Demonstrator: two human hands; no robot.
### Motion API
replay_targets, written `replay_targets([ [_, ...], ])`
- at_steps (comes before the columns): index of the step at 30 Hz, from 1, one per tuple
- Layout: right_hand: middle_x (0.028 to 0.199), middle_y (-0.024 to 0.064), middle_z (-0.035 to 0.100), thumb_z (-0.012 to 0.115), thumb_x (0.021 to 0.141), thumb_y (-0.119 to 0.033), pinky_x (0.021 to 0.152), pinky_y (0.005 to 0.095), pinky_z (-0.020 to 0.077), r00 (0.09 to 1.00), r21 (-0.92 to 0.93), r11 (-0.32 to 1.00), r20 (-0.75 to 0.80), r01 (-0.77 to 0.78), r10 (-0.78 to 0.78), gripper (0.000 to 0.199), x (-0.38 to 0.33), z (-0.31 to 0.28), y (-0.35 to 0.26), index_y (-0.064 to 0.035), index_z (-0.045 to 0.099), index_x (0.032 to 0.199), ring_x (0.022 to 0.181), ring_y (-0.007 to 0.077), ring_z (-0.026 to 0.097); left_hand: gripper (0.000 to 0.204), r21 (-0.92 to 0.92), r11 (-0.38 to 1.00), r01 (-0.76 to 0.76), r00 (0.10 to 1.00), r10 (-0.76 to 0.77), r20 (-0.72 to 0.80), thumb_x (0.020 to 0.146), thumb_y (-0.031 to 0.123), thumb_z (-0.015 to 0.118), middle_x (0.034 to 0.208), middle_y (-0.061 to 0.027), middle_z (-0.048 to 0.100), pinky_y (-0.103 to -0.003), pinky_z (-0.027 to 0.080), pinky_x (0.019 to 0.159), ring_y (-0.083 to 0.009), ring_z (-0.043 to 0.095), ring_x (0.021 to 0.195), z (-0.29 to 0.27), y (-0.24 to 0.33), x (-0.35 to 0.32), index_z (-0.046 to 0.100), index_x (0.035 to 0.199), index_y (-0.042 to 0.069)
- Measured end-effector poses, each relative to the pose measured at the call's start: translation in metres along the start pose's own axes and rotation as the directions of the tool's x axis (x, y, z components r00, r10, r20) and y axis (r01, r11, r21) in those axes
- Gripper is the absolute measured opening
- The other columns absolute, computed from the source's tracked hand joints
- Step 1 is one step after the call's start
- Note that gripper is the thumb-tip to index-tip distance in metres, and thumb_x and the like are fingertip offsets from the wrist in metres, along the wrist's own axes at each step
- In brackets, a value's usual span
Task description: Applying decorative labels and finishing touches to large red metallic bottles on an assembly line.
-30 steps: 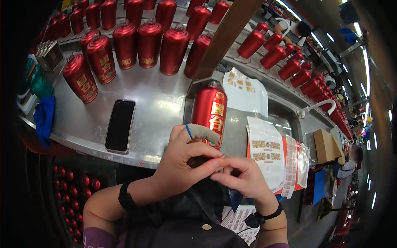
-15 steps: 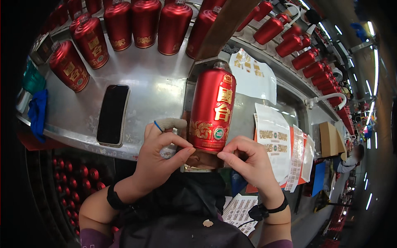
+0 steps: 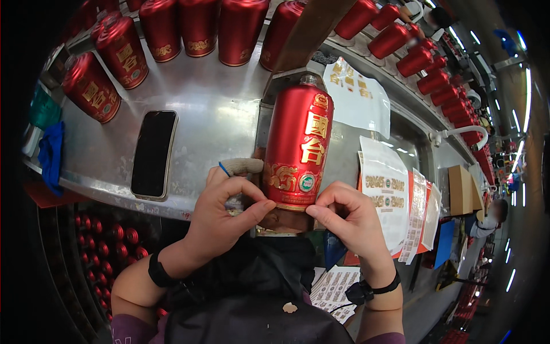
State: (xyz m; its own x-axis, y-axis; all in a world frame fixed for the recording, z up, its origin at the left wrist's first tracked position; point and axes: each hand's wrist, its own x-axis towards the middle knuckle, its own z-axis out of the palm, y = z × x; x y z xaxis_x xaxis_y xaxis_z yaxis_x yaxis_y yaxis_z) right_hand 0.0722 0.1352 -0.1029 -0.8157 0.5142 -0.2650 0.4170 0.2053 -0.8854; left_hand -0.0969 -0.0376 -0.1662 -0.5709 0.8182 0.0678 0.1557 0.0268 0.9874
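A glossy red bottle [image 3: 289, 135] with raised gold characters, a gold pattern band and a small green-and-white round badge lies in front of me, its clear neck pointing away. At the left corner of its base, my left hand [image 3: 229, 209] pinches thumb and index finger together; a grey finger cot [image 3: 243, 166] covers one finger, which rests along the bottle's side. Opposite it, my right hand [image 3: 352, 223] is pinched at the right corner of the base. Whatever lies between the fingertips, if anything, is too small to make out.
A black-screened phone [image 3: 153, 155] lies left on the metal bench [image 3: 220, 123]. Red bottles [image 3: 197, 26] stand behind it. White sheets of gold decals [image 3: 385, 198] lie at right, with another decal sheet [image 3: 358, 100] farther back. A brown post [image 3: 312, 34] rises behind the bottle.
The view has shifted slightly. Both hands stay pinched at the bottle's base, while its gold bottom rim shows more clearly between the fingertips.
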Motion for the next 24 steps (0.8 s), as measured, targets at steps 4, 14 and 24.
replay_targets([
  [4,0.077,0.0012,0.057,0.078,0.088,-0.013,0.056,0.0236,0.0377,1.000,0.029,1.000,0.011,-0.002,0.002,0.018,0.000,0.001,-0.001,0.0001,0.067,0.082,0.059,0.0047,0.046,0.015,-0.009,0.997,0.078,0.996,-0.078,0.051,0.084,0.022,0.081,0.117,-0.0109,0.061,-0.036,0.037,0.099,-0.0251,0.050,0.112,-0.004,0.002,-0.002,0.071,0.085,0.010],
  [14,0.078,0.0008,0.056,0.077,0.089,-0.012,0.059,0.0231,0.0386,1.000,0.073,0.997,0.013,-0.024,0.023,0.017,0.001,0.002,-0.003,0.0008,0.068,0.083,0.061,0.0044,0.047,0.013,-0.015,0.996,0.093,0.994,-0.092,0.056,0.086,0.016,0.079,0.102,-0.0042,0.062,-0.031,0.038,0.097,-0.0176,0.050,0.108,-0.007,0.010,0.002,0.069,0.085,0.007],
  [24,0.078,0.0001,0.055,0.076,0.090,-0.011,0.059,0.0229,0.0372,1.000,0.072,0.997,0.014,-0.012,0.011,0.016,0.001,0.003,-0.002,0.0011,0.068,0.083,0.062,0.0045,0.046,0.012,-0.047,0.995,0.091,0.995,-0.089,0.053,0.086,0.016,0.079,0.110,-0.0059,0.060,-0.031,0.038,0.097,-0.0175,0.051,0.109,-0.007,0.009,0.001,0.070,0.086,0.008],
])
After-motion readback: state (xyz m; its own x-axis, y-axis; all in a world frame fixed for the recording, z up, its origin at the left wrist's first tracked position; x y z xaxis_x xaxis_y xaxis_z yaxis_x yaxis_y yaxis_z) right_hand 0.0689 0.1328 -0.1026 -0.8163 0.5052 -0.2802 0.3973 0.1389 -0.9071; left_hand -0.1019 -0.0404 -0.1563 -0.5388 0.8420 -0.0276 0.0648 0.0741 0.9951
